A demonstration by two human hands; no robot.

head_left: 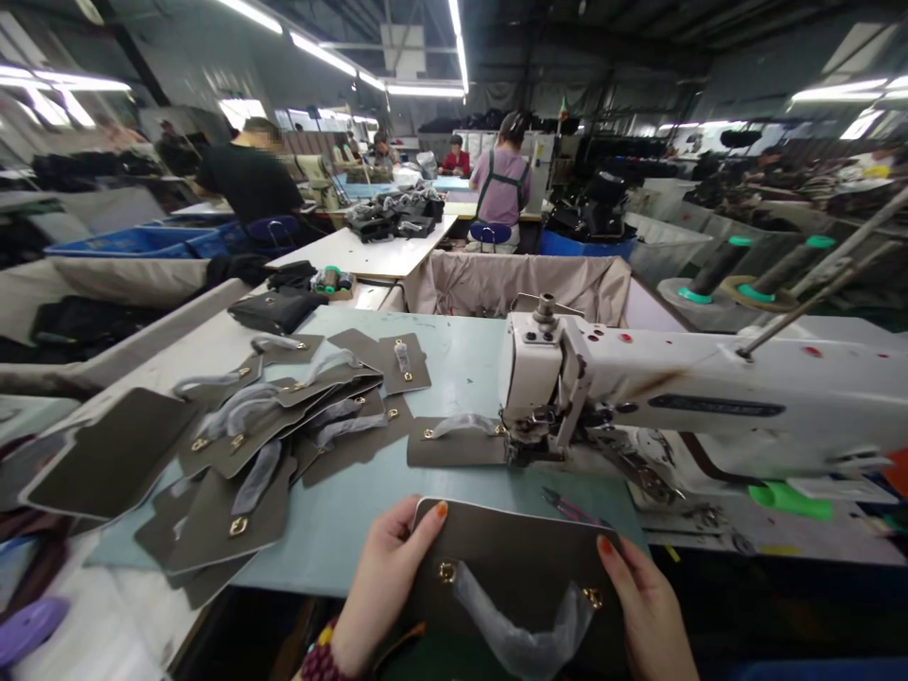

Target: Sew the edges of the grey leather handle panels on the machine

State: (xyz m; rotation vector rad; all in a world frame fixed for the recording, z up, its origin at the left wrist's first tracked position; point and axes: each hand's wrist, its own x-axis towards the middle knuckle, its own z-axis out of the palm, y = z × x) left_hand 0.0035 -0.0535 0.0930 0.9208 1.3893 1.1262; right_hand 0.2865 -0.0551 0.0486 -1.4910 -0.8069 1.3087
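Between my two hands is a dark olive bag flap (511,549) with a plastic-wrapped handle (521,629) fixed by two gold rings. My left hand (390,567) grips its left edge, thumb on the front face. On the opposite edge my right hand (649,605) is closed in the same way. The fingers behind the flap are partly hidden. Just beyond lies a similar flap (454,454), its right end beside the sewing machine head (535,369). A pair of thread snips (571,508) rests on the table behind the held flap.
Several more flaps with wrapped handles (284,416) are heaped on the table to the left. The white sewing machine arm (709,388) spans the right side. Thread cones (720,270) stand behind it. A cloth-lined bin (525,279) is beyond the table; other people sit farther back.
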